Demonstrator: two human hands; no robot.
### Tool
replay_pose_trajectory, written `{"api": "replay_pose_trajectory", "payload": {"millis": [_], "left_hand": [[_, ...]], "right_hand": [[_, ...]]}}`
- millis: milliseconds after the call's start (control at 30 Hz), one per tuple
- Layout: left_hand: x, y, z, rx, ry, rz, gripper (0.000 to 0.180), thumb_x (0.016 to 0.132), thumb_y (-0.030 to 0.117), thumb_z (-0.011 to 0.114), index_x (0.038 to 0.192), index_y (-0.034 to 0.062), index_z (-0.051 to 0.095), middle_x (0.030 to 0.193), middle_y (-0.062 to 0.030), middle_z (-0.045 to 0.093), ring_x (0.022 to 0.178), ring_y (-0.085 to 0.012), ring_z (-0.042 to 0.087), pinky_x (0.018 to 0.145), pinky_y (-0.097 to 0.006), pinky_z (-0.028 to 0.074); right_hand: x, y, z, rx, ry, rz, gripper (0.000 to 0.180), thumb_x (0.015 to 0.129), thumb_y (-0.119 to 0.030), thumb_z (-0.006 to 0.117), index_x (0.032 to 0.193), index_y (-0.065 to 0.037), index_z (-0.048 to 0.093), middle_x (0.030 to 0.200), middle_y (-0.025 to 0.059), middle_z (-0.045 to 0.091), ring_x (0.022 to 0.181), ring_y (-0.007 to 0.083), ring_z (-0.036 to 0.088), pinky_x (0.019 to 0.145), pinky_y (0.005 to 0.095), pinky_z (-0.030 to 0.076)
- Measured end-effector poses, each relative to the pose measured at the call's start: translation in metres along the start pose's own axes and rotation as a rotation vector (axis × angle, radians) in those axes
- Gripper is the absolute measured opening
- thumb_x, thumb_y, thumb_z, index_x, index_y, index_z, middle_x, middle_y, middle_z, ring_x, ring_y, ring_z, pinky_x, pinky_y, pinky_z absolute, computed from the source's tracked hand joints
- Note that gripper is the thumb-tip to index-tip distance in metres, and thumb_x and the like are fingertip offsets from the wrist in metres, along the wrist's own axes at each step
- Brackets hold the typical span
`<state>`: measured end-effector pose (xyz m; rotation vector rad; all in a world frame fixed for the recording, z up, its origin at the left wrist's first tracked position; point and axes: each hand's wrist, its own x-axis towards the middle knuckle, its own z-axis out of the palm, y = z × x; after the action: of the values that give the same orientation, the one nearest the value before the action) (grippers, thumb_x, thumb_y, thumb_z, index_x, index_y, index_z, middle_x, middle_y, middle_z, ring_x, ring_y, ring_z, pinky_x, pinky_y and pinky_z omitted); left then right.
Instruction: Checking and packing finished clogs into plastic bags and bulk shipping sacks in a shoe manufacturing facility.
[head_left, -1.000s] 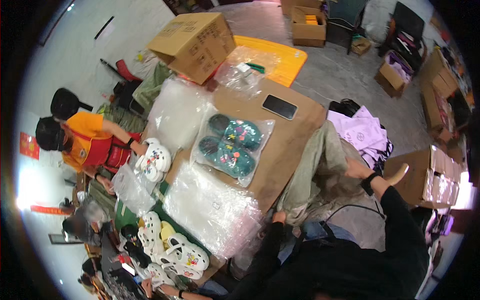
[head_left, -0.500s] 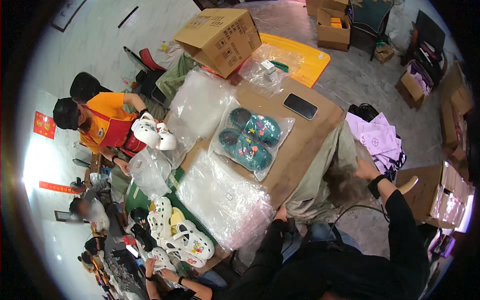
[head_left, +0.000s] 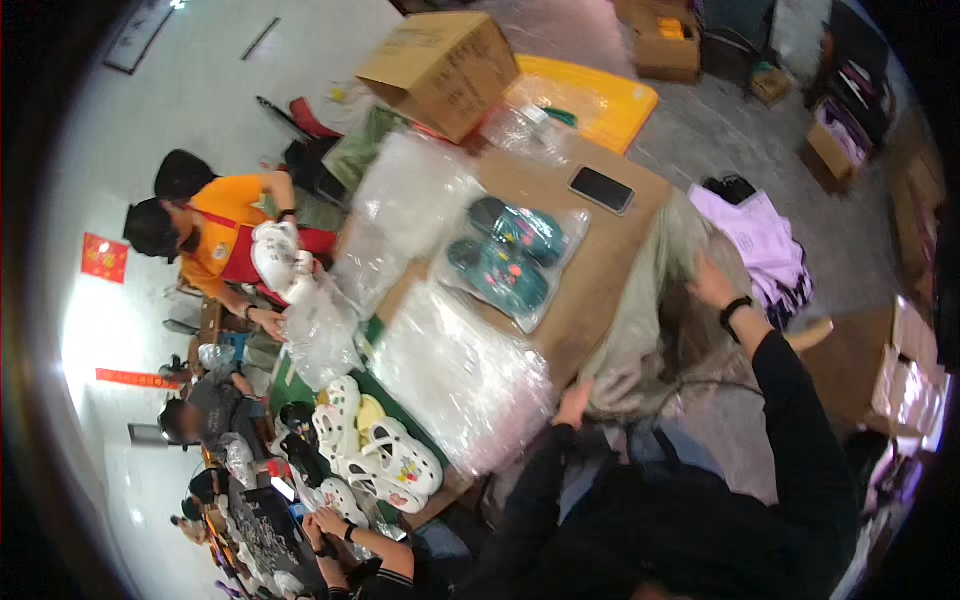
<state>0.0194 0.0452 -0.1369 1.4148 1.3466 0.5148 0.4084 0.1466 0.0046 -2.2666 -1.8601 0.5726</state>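
Grey-green crinkly plastic sack (head_left: 640, 300) hangs off the worktop (head_left: 600, 260). Right hand (head_left: 712, 285) has a clenched grip on its top; left hand (head_left: 573, 403) pinches its lower edge.

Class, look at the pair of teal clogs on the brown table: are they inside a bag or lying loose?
Inside a bag. The teal clogs lie side by side within a clear plastic bag whose glossy edges extend past them.

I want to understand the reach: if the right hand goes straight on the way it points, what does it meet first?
The right hand points up-left into the grey-green sack it already touches. Beyond that, probably the cardboard table edge, though depth is unclear.
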Motion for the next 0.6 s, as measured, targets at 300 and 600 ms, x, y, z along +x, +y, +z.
{"api": "replay_pose_trajectory", "payload": {"millis": [300, 600], "left_hand": [[0.022, 0.096, -0.021, -0.550, -0.072, -0.591, 0.051, 0.086, 0.043, 0.045, 0.112, -0.0006, 0.049, 0.107, -0.0141, 0.057, 0.095, -0.0278, 0.057, 0.078, -0.040, 0.048], [0.025, 0.151, -0.086, -0.923, -0.084, -0.538, 0.054, 0.086, 0.042, 0.046, 0.120, 0.0012, 0.044, 0.116, -0.0143, 0.051, 0.102, -0.0295, 0.053, 0.082, -0.044, 0.047]], "right_hand": [[-0.132, -0.057, 0.101, 0.147, -0.008, -0.418, 0.054, 0.080, -0.020, 0.054, 0.126, -0.001, 0.033, 0.128, 0.0198, 0.038, 0.124, 0.0353, 0.028, 0.104, 0.0438, 0.022], [-0.185, 0.028, 0.119, -0.214, -1.058, 0.143, 0.062, 0.085, -0.049, 0.033, 0.133, -0.009, 0.033, 0.127, 0.0160, 0.045, 0.123, 0.0345, 0.034, 0.104, 0.0495, 0.015]]}}
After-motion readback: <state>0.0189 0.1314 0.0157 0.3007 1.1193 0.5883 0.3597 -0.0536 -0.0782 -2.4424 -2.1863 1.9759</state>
